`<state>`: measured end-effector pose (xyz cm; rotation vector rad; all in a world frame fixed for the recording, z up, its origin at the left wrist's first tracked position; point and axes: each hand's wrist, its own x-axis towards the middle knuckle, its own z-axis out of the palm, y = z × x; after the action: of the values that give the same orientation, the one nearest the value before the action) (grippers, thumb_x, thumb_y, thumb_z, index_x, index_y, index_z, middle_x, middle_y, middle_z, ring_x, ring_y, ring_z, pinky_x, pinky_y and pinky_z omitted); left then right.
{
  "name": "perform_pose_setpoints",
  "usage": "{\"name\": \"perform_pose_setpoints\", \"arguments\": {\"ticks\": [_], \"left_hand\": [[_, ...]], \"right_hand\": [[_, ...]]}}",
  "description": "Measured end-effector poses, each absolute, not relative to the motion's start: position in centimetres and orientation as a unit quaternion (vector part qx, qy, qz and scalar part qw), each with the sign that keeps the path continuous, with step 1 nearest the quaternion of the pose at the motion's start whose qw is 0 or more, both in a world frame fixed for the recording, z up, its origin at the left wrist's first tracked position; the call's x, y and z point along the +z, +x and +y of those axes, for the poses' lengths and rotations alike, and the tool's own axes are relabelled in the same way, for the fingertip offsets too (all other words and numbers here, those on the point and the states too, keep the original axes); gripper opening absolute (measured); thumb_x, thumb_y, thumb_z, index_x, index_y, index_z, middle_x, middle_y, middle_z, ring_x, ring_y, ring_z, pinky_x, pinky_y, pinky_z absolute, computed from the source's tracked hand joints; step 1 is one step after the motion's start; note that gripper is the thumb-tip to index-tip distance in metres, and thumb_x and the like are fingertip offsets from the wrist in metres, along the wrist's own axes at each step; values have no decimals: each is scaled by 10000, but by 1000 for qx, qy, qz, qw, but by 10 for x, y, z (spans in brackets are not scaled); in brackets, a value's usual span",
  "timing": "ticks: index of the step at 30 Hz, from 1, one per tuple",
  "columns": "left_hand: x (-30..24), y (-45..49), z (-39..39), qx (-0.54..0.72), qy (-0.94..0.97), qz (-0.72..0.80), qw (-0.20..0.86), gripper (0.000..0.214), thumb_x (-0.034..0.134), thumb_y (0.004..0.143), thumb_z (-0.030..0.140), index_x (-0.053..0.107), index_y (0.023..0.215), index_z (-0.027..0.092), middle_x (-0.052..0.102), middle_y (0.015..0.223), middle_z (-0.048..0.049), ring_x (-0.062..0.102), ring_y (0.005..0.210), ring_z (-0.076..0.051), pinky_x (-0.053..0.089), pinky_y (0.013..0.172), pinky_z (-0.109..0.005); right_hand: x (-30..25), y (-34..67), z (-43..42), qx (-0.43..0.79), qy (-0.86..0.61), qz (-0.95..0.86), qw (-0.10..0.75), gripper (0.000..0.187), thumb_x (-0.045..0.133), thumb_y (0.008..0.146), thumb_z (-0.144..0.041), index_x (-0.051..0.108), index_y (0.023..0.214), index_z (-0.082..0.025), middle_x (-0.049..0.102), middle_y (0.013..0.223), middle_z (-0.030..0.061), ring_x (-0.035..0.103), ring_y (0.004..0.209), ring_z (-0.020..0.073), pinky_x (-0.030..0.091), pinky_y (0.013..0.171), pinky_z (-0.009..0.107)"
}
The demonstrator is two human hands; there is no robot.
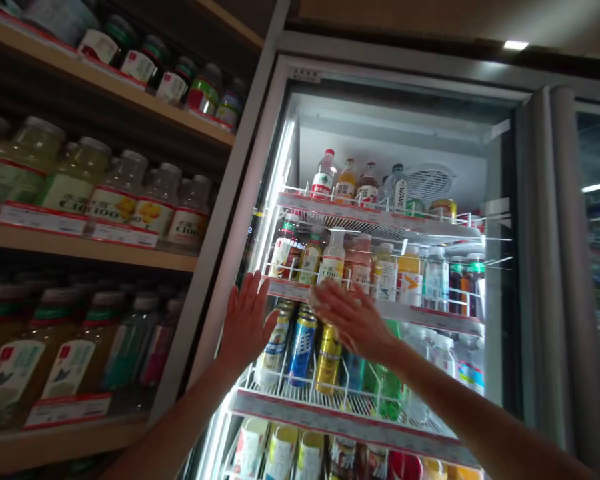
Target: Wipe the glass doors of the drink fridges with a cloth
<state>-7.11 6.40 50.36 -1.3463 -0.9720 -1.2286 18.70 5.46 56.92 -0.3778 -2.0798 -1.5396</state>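
A glass-fronted drinks fridge [405, 120] stands before me, lit inside, with its glass door seemingly closed. My left hand [247, 320] is raised flat with fingers stretched upward, at the left side of the glass. My right hand [350, 317] reaches across at the middle, fingers extended to the left and blurred by motion. Neither hand shows an object in it; whether they touch the glass I cannot tell. Behind the right hand are a pale-capped bottle [333, 257] and a gold can [329, 360]. Between the hands shows a blue can [303, 350].
Wooden shelves of bottles stand on the left, with several clear juice bottles [113, 190] and green-collared bottles [75, 347]. A thick grey vertical handle [563, 267] runs down the right side. A lower fridge shelf [350, 427] has cans and cups beneath it.
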Motion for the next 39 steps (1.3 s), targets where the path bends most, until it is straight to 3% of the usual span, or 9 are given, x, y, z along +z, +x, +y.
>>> {"name": "perform_pose_setpoints", "arguments": {"ticks": [4, 7, 11, 17, 23, 28, 33, 36, 39], "left_hand": [[503, -71, 65, -514, -557, -406, 511, 655, 425, 907, 343, 138, 1463, 153, 303, 1483, -153, 195, 1407, -247, 177, 1133, -445], [501, -72, 65, -514, -558, -405, 511, 650, 428, 906, 342, 147, 1461, 154, 318, 1476, -152, 198, 1406, -245, 186, 1130, -447], [498, -63, 60, -520, -564, -397, 505, 637, 427, 906, 339, 166, 1458, 160, 306, 1481, -150, 154, 1415, -252, 153, 1138, -468], [494, -3, 51, -531, -618, -338, 471, 630, 452, 884, 367, 239, 1435, 148, 320, 1477, -144, 155, 1416, -254, 141, 1145, -474], [467, 33, 58, -515, -649, -315, 464, 556, 469, 871, 403, 391, 1355, 141, 428, 1416, -131, 177, 1413, -230, 80, 1160, -461], [462, 32, 62, -519, -644, -317, 464, 541, 476, 871, 384, 400, 1351, 149, 438, 1410, -122, 180, 1412, -222, 76, 1160, -462], [463, 35, 61, -525, -639, -328, 457, 536, 488, 869, 376, 400, 1352, 162, 433, 1415, -114, 223, 1400, -225, 89, 1158, -461], [462, 36, 60, -521, -638, -336, 455, 555, 488, 869, 370, 369, 1375, 175, 422, 1423, -107, 232, 1396, -229, 95, 1158, -463], [462, 36, 59, -520, -637, -347, 451, 590, 478, 875, 363, 303, 1414, 200, 401, 1437, -96, 226, 1398, -224, 90, 1160, -457]], "right_hand": [[601, 206, 61, -540, -259, -683, 418, 452, 411, 871, -178, 450, 1318, -228, 389, 1462, 55, 249, 1394, 215, 151, 1127, 468], [575, 215, 59, -539, -225, -724, 366, 435, 413, 879, -199, 462, 1309, -241, 370, 1475, 43, 214, 1409, 217, 149, 1137, 456], [537, 230, 55, -545, -161, -774, 279, 457, 448, 868, -218, 453, 1321, -277, 369, 1477, 7, 189, 1418, 219, 62, 1162, 466], [549, 246, 58, -530, -258, -692, 417, 524, 432, 875, -160, 368, 1382, -277, 265, 1526, 26, 208, 1413, 225, 158, 1140, 477], [497, 274, 50, -527, -219, -755, 323, 462, 435, 872, -179, 459, 1321, -285, 335, 1495, 19, 230, 1406, 224, 108, 1157, 472], [526, 321, 54, -537, -305, -651, 442, 536, 438, 877, -153, 356, 1391, -278, 289, 1516, 55, 229, 1407, 224, 174, 1135, 472], [493, 335, 53, -537, -307, -663, 422, 593, 427, 872, -127, 287, 1426, -287, 221, 1541, 43, 193, 1416, 245, 190, 1134, 472], [479, 342, 52, -537, -306, -679, 395, 584, 445, 872, -145, 306, 1418, -299, 261, 1527, 44, 224, 1407, 250, 179, 1136, 488], [500, 362, 56, -537, -349, -612, 465, 545, 435, 884, -165, 338, 1405, -291, 335, 1492, 77, 292, 1381, 258, 231, 1106, 522]]}}
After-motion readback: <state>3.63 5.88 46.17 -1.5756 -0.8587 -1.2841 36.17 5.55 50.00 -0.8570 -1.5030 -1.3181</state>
